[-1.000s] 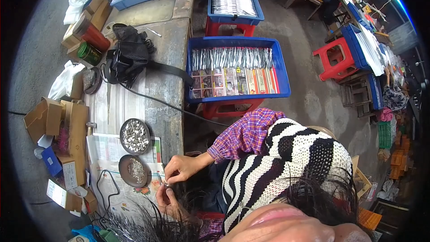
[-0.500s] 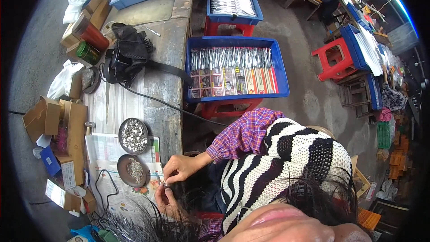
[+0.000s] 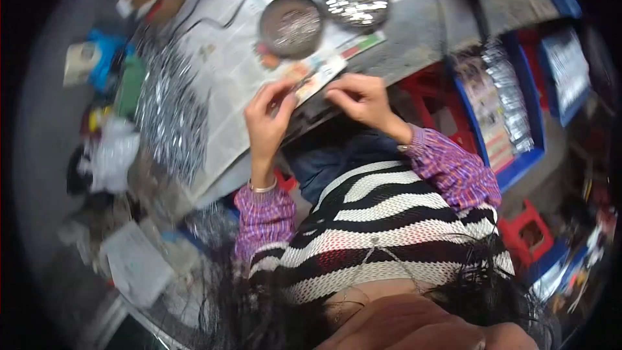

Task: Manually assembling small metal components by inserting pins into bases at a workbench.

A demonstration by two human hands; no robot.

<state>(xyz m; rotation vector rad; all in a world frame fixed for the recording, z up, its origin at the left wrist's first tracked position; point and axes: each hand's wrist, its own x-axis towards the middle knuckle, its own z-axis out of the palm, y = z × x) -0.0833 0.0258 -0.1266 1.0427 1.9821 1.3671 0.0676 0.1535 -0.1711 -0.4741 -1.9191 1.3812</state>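
Over the near edge of the paper-covered table, my left hand [image 3: 267,116] has its thumb and fingers pinched together. A thin dark sliver seems to show at its fingertips, too blurred to name. My right hand [image 3: 363,100] is beside it, a small gap away, thumb and forefinger also closed; whatever they hold is too small to make out. Just beyond my hands stands a round dark dish [image 3: 269,26] with a heap of fine silvery bits. Touching or nearly touching it on the right, a second round dish [image 3: 326,8] is full of larger shiny pieces.
A heap of thin silvery metal pieces [image 3: 170,116] covers the table's left side. A black cable [image 3: 227,23] loops across the paper [image 3: 227,78]. To the right, a blue tray [image 3: 528,100] of packed goods rests on a red stool [image 3: 447,113]. White bags [image 3: 113,152] lie at left.
The view has swung round, so the dishes now appear ahead of my hands and the blue trays to the right. My hands, together before, are now slightly apart.
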